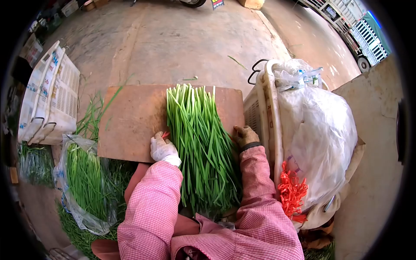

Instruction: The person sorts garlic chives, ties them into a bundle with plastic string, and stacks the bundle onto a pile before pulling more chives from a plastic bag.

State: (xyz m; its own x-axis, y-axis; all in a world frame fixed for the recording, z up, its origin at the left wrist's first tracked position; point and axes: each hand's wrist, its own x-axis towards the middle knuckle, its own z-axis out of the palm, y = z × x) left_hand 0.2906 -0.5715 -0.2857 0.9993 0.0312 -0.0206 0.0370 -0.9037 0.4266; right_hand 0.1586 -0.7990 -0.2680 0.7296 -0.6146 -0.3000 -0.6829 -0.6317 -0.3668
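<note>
A thick bundle of long green stalks [199,138] lies lengthwise on a brown board [134,117], its pale cut ends at the far edge and its leafy ends hanging toward me. At the bundle's left side is my left hand [164,148], in a white covering, its fingers closed on a small red tie that shows at the fingertips. My right hand [246,136], in a brownish glove with a dark wristband, is beside the bundle's right edge, near the board's right side. Its fingers are curled; whether they hold anything is hidden.
Right of the board stands a white crate [273,112] with a plastic-covered bulk [318,134] and a bunch of red ties [292,190]. More greens in a plastic bag [89,182] lie at the left, below another white crate [54,97]. A wall [372,164] rises at the right.
</note>
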